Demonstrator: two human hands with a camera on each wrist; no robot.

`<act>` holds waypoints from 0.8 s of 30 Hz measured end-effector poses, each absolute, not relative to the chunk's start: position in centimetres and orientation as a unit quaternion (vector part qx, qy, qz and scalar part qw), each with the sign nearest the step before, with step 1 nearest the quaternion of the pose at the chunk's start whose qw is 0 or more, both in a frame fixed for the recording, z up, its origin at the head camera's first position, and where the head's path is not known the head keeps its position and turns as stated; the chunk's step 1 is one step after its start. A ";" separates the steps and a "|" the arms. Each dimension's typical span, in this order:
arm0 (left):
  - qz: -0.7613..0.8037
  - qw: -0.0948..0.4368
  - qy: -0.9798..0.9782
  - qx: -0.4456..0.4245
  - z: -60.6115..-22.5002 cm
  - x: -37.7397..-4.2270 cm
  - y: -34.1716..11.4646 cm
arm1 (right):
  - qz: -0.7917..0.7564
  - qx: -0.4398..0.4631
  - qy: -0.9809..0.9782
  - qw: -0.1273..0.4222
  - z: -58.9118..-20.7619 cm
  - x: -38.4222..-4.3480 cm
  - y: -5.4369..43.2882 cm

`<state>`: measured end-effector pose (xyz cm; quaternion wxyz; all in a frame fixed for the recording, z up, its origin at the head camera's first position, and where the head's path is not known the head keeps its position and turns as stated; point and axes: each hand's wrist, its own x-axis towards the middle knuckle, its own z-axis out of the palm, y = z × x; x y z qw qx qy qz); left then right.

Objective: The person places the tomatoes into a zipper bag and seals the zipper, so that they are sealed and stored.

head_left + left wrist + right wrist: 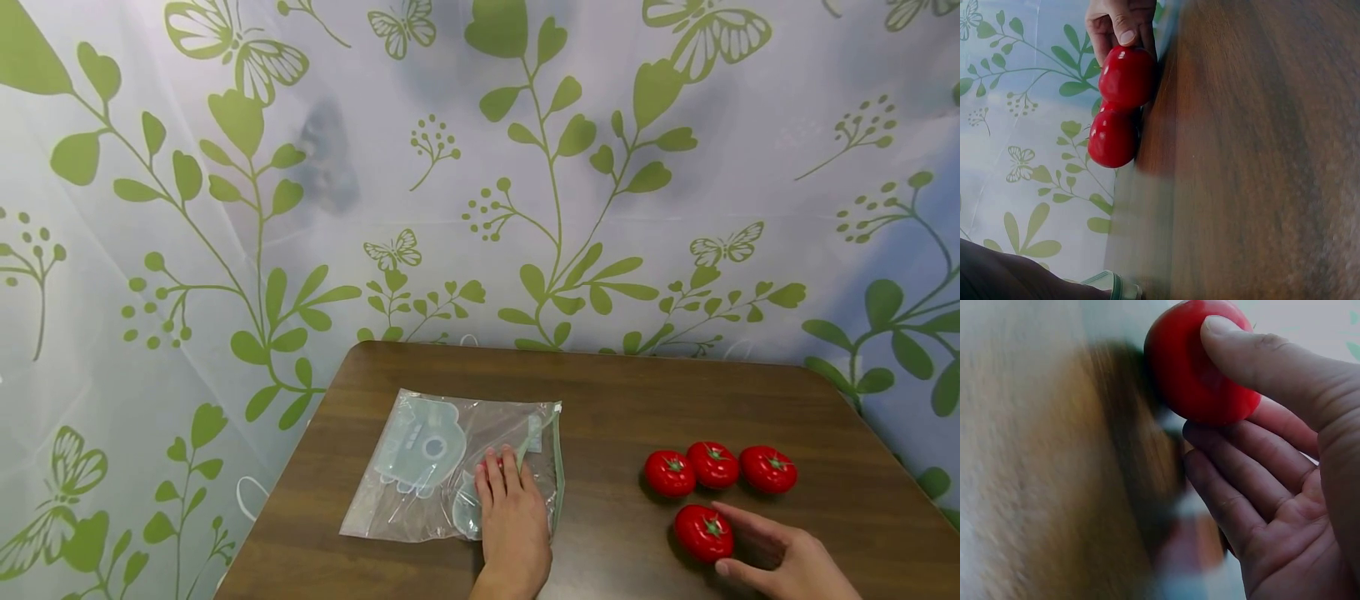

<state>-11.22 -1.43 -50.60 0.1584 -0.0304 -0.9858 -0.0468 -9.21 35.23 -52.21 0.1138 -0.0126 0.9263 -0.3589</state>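
My right hand (798, 558) has its thumb and fingers at the sides of a shiny red tomato (703, 533) with a green star-shaped top. In the right wrist view the thumb presses on that tomato (1200, 369), with the fingers spread along its other side. On the left, a clear zip bag (420, 508) with pale blue printed shapes lies flat on the table. My left hand (513, 525) rests over its right part, fingers extended near the green-edged opening. A bit of red shows at those fingertips; what lies under them is mostly hidden.
Three more red tomatoes stand behind the right hand, the left one (670, 473) and middle one (712, 464) close together, the third (768, 469) to their right. The brown wooden table (600, 392) ends at a curtain (420, 192) with green leaves and butterflies.
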 end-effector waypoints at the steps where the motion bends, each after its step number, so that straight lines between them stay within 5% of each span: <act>1: -0.045 0.160 -0.986 -0.031 -50.6 -11.2 -1.4 | -0.364 -0.009 0.924 0.115 -52.2 -9.2 35.1; 24: -0.044 0.166 -0.985 -0.034 -50.9 -11.2 -1.6 | -0.385 -0.064 0.912 0.127 -50.1 -9.1 34.2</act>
